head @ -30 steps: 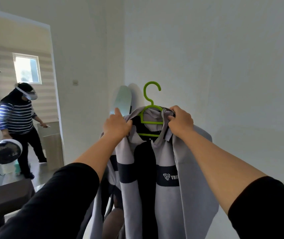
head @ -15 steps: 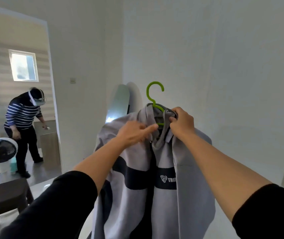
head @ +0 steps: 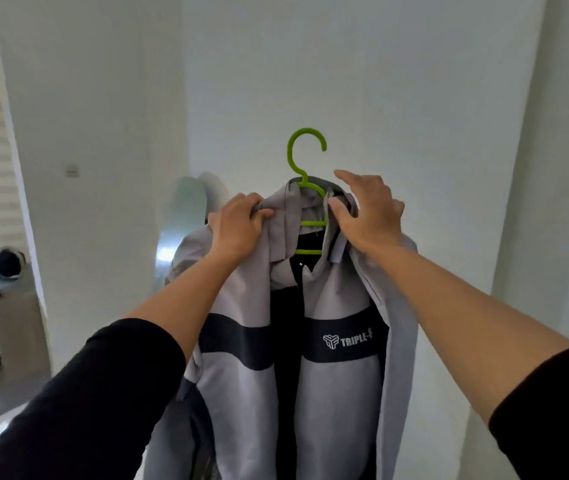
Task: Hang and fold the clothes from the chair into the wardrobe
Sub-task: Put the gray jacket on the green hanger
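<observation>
Both hands (head: 238, 226) hold jacket (head: 338, 375) on hanger (head: 305, 161).

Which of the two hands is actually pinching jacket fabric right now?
The left hand: its fingers are closed on a bunched fold of the grey jacket at the shoulder. The right hand is spread open by the collar beside the green hanger.

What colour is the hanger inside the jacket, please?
Bright lime green hanger, clearest in the head view, above the grey jacket.

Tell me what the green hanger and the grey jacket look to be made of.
Hanger: probably plastic, since it is a uniform bright green with a smooth moulded hook; the finish looks matt, though a soft coating cannot be ruled out.
Jacket: thin woven synthetic cloth, matt grey with dark panels. It creases softly and carries a printed logo.
</observation>
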A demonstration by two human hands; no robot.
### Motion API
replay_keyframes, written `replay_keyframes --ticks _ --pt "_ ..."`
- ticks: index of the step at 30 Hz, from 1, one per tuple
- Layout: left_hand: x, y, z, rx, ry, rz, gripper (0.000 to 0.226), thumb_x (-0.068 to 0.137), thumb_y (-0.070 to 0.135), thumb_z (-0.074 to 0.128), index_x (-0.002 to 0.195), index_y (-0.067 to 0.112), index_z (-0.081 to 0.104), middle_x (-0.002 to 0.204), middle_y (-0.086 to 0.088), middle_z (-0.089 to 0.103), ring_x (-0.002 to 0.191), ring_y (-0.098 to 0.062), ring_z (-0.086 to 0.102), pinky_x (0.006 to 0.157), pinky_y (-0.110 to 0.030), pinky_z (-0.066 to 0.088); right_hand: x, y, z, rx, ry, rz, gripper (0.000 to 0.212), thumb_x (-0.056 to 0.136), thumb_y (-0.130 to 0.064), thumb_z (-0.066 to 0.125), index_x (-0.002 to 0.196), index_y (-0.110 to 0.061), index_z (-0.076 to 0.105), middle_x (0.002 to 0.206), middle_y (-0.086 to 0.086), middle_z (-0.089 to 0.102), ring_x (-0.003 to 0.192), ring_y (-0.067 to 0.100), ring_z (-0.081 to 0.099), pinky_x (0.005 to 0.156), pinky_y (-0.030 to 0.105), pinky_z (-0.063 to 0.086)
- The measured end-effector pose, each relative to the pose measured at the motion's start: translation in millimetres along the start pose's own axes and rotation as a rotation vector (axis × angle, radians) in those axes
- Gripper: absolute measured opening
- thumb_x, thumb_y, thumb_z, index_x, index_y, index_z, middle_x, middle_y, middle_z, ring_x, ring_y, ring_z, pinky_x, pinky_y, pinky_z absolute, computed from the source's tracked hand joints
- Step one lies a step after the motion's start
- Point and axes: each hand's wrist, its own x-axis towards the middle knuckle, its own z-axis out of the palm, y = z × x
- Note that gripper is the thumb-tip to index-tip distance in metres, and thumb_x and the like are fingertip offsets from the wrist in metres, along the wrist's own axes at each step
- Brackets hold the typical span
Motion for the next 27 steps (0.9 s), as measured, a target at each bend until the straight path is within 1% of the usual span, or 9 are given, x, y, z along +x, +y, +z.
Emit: replay_keyframes --ticks 3,5,8,12,15,18,21,23,27 --pt "1.5 26.9 13.0 -0.062 0.011 0.066 0.020 0.093 0.032 0.052 0.095 0.015 0.063 0.095 -0.006 0.060 0.095 -0.026 0.056 0.076 -0.033 0.029 -11.4 9.4 -24.4 -0.183 -0.012 -0.045 0.076 0.080 -0.062 0.057 0.145 -0.040 0.025 0.138 -0.002 0.043 0.128 0.019 0.039 0.103 0.050 0.024" --pt "2.8 48.7 21.9 -0.115 0.015 0.128 0.020 0.093 0.032 0.053 0.094 0.015 0.064 0.093 -0.005 0.059 0.094 -0.025 0.056 0.078 -0.035 0.030 -22.2 17.4 -40.2 -0.321 -0.049 -0.042 0.088 0.079 -0.061 0.060 0.149 -0.037 0.012 0.142 0.000 0.039 0.129 0.021 0.038 0.104 0.051 0.022" --pt "5.4 88.3 35.3 -0.196 -0.001 0.226 0.022 0.092 0.034 0.053 0.092 0.015 0.064 0.090 -0.004 0.059 0.093 -0.026 0.057 0.080 -0.036 0.031 -35.6 35.6 -67.3 -0.546 -0.026 0.009 0.091 0.083 -0.050 0.060 0.151 -0.030 0.003 0.140 0.003 0.040 0.124 0.025 0.041 0.103 0.053 0.024" --pt "4.6 147.5 48.7 -0.268 0.003 0.319 0.023 0.093 0.035 0.052 0.093 0.016 0.064 0.092 -0.004 0.060 0.095 -0.025 0.055 0.077 -0.033 0.021 -44.0 62.8 -110.8 -0.781 0.137 0.032 0.086 0.077 -0.036 0.072 0.148 -0.019 0.027 0.113 0.009 0.060 0.088 0.030 0.060 0.083 0.052 0.040" --pt "0.4 193.2 58.2 -0.347 0.007 0.372 0.023 0.092 0.037 0.052 0.098 0.018 0.063 0.095 -0.002 0.061 0.099 -0.024 0.055 0.077 -0.032 0.019 -51.5 85.3 -146.0 -0.906 0.250 0.053 0.085 0.069 -0.028 0.078 0.143 -0.014 0.040 0.097 0.010 0.064 0.067 0.028 0.061 0.070 0.047 0.045" --pt "-7.7 235.0 71.6 -0.458 -0.005 0.512 0.034 0.090 0.040 0.056 0.117 0.021 0.056 0.104 -0.001 0.062 0.105 -0.023 0.054 0.082 -0.033 0.021 -57.5 106.3 -188.1 -0.903 0.189 0.145 0.083 0.079 -0.016 0.065 0.150 -0.017 0.021 0.110 0.013 0.058 0.080 0.032 0.058 0.071 0.043 0.042" --pt "-15.1 263.8 91.1 -0.290 0.046 0.804 0.069 0.076 0.062 0.053 0.133 0.023 0.043 0.110 -0.005 0.059 0.104 -0.027 0.056 0.086 -0.042 0.031 -66.3 130.8 -229.6 -0.863 0.182 0.221 0.084 0.084 -0.007 0.055 0.151 -0.018 0.006 0.119 0.017 0.050 0.091 0.036 0.054 0.073 0.043 0.043" --pt "-18.8 284.8 106.5 -0.187 0.057 0.879 0.084 0.069 0.069 0.052 0.138 0.024 0.038 0.108 -0.009 0.058 0.097 -0.030 0.058 0.079 -0.044 0.038 -73.0 152.2 -254.5 -0.879 0.194 0.241 0.084 0.083 -0.005 0.054 0.151 -0.017 0.007 0.118 0.019 0.050 0.091 0.038 0.053 0.075 0.045 0.045" --pt "-29.9 335.2 136.0 -0.187 0.046 0.957 0.097 0.065 0.063 0.068 0.145 0.022 0.031 0.104 -0.012 0.054 0.083 -0.030 0.058 0.063 -0.039 0.045 -85.4 198.1 -298.1 -0.957 0.178 0.292 0.084 0.083 -0.006 0.053 0.151 -0.016 0.005 0.117 0.019 0.050 0.091 0.037 0.052 0.076 0.045 0.044"
